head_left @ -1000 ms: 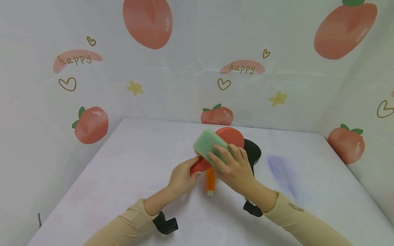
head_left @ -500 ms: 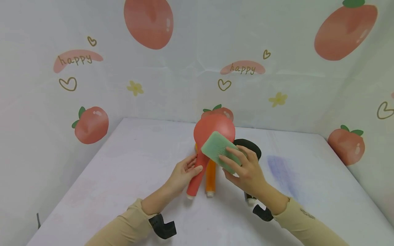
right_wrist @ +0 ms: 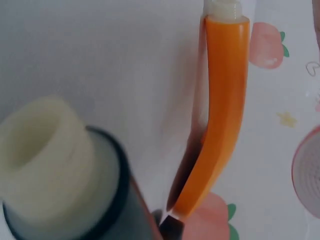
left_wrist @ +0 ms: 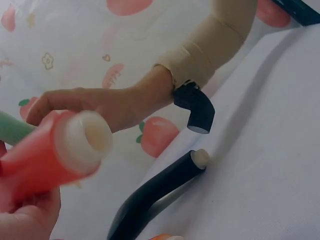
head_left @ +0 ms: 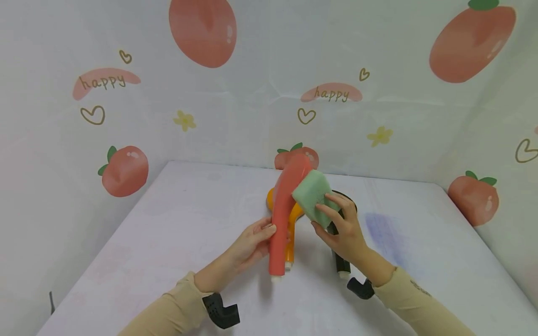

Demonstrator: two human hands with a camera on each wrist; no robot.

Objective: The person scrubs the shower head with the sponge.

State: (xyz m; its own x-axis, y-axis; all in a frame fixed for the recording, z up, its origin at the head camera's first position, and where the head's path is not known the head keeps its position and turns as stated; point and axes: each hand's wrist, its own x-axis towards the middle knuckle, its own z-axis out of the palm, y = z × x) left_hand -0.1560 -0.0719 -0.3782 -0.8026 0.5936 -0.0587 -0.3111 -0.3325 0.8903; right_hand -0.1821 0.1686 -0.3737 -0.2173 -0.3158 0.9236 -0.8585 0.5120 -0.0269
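My left hand grips a red shower head by its handle, raised over the table and turned edge-on. The handle's pale threaded end points at the left wrist camera. In my right hand is a green sponge, pinched between fingers and thumb; its corner meets or nearly meets the shower head's right side. Behind the red one lies an orange shower head, partly hidden in the head view but plainer in the right wrist view. A black shower head lies below my right hand, partly covered by it.
Both wrists carry black camera mounts. The white table has a faint purple smear on the right. A white cloth backdrop printed with fruit and hearts stands behind and at the sides.
The red shower head has turned from rounded back toward the camera to edge-on, its handle now more upright. The sponge in my right hand has shifted right, from across the shower head to its side.
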